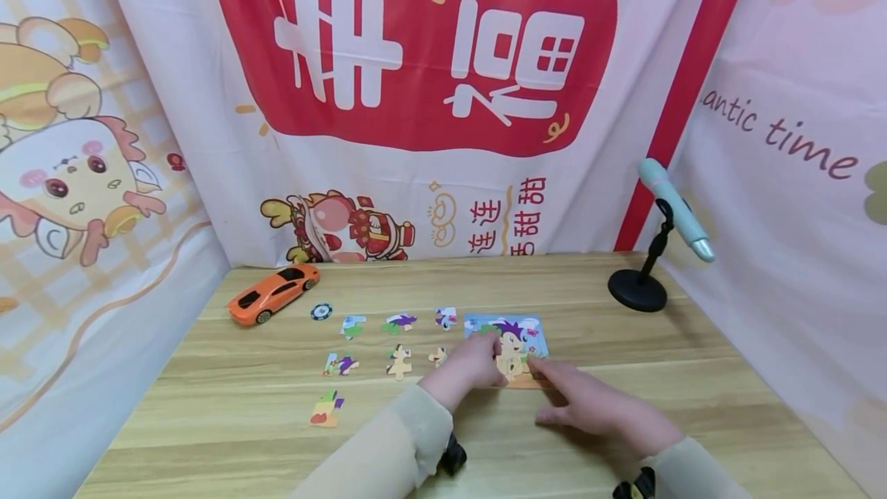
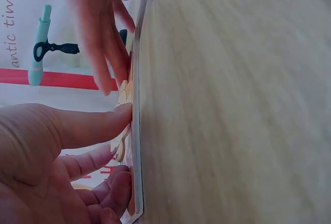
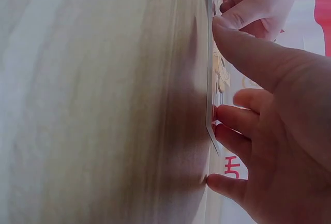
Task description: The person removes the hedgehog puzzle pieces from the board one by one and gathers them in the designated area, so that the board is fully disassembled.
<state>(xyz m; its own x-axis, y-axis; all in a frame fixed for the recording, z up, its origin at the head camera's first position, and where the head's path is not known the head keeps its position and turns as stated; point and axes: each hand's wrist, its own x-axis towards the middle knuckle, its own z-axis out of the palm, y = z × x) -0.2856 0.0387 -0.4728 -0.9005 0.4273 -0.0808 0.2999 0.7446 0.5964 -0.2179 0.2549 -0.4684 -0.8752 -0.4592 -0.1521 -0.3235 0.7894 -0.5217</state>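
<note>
- While several loose pieces [image 1: 399, 361] wait on the worktop [image 1: 242, 406], the puzzle board [image 1: 509, 337] looks partly filled.
- Left hand [image 1: 474, 364] and right hand [image 1: 589, 404] press flat on it, fingers extended, gripping nothing.

The left hand [image 2: 46, 162] lies against the face of the puzzle board [image 2: 136, 146], its thumb tip pressing a loose-looking piece [image 2: 123, 131] there. Beyond it, the right hand [image 2: 98, 32] touches the same board with straight fingers. Further off stands a teal pen [image 2: 39, 48] in a black holder.
</note>
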